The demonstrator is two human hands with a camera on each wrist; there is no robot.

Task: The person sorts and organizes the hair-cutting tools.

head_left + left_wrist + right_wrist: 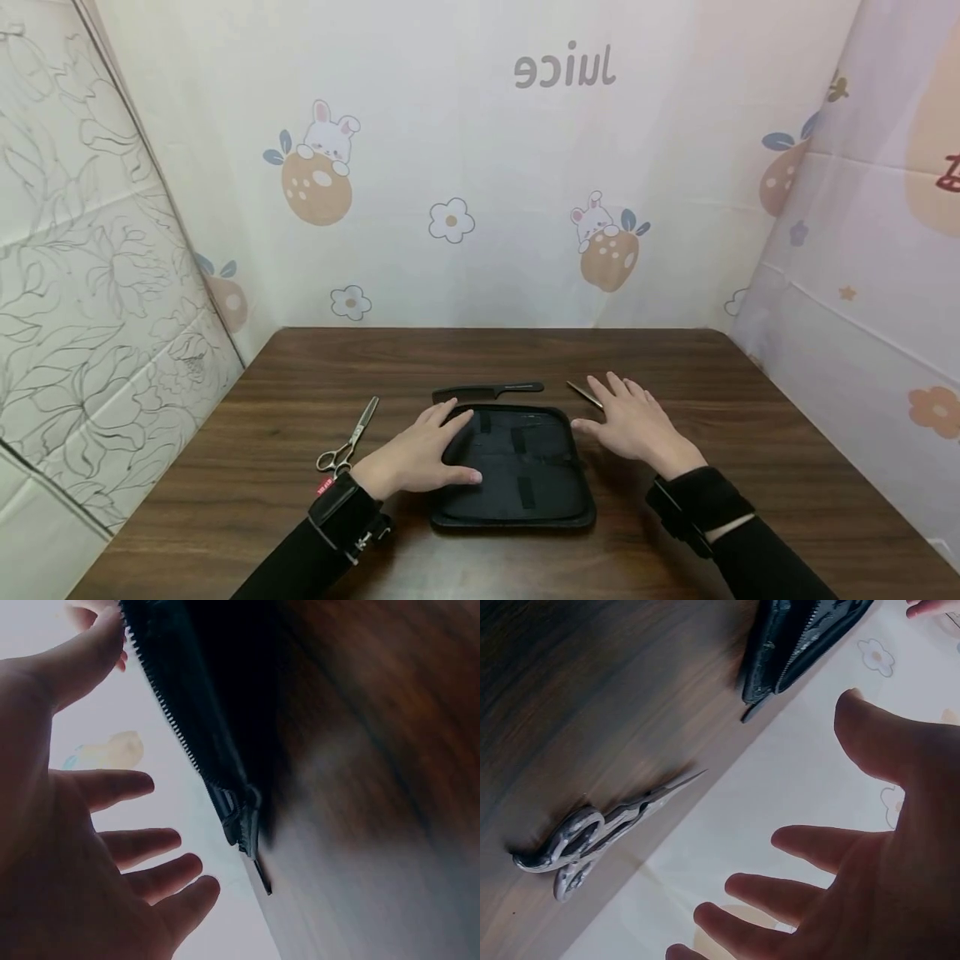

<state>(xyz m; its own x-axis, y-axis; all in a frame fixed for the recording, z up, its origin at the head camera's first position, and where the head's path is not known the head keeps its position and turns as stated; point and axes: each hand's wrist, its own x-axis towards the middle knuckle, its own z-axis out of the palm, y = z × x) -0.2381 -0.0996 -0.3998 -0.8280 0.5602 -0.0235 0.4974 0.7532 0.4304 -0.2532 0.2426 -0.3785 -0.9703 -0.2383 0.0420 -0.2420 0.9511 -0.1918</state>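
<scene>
My left grip and right grip spread wide, empty; best steady the case by opposite edges.

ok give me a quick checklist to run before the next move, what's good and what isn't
1. Left grip holding nothing: ok, fingers spread.
2. Left grip clear of the black case: cannot tell; it overlaps the left edge in the head view, contact unclear.
3. Right grip holding nothing: ok, beside the case.
4. Case lying with its inner loops facing up: ok.
5. Right-side scissors fully visible from the head: not ok; the right grip hides part of them.
6. Comb outside the case: ok, beyond its far edge.
</scene>
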